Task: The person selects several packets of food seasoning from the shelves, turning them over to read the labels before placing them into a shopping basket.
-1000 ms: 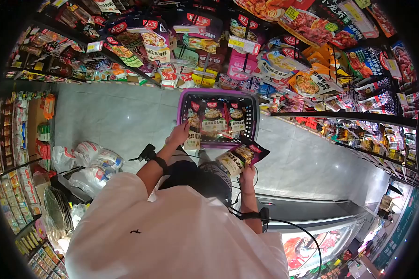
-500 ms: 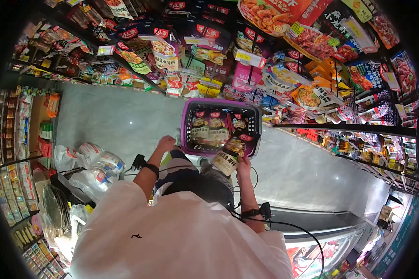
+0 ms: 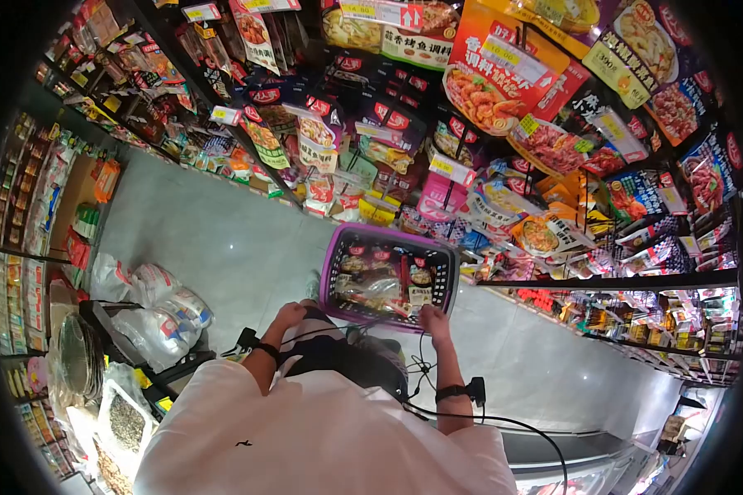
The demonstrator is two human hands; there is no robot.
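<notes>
A purple-rimmed black basket (image 3: pixel 332 272) stands on the floor in front of the person's legs. Dark seasoning packets (image 3: pixel 380 266) with food pictures lie inside, and some have a glare over them. My left hand (image 3: pixel 290 315) hangs left of the basket with its fingers curled and nothing visible in them. At the basket's near right rim is my right hand (image 3: pixel 435 322), its fingers closed beside the packets. Whatever it may grip is too small to make out.
Hanging packets (image 3: pixel 491 91) with price tags fill the shelves ahead. White plastic bags (image 3: pixel 173 309) lie at the left near another shelf. Black cables (image 3: pixel 512 419) run from wrist straps. A freezer edge (image 3: pixel 545 445) is at lower right.
The packet that was in my right hand is no longer seen in it. That hand has moved to the basket's near rim. The view has shifted, so basket and shelves appear lower.
</notes>
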